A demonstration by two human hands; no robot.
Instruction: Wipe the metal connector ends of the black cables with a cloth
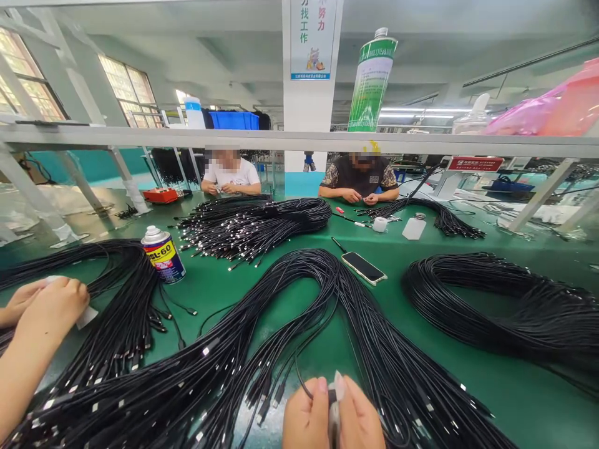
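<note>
Here, my left hand (305, 418) pinches the black plug (332, 396), cable curving up-left; my right hand (361, 418) holds the white wipe (339, 383) just beside it.

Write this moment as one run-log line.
Left hand: holding black cable end | Right hand: pinching white material beside it | Nearby: cable bundle, phone

So our green table (390, 368) is pretty much buried in bundles of black cables (318, 271), looped at the near side, the right and further back. We've also got a phone (364, 267) lying just beyond the middle loop, a spray can (163, 254) to the left, plus a red box (161, 196) near the far edge.
</note>
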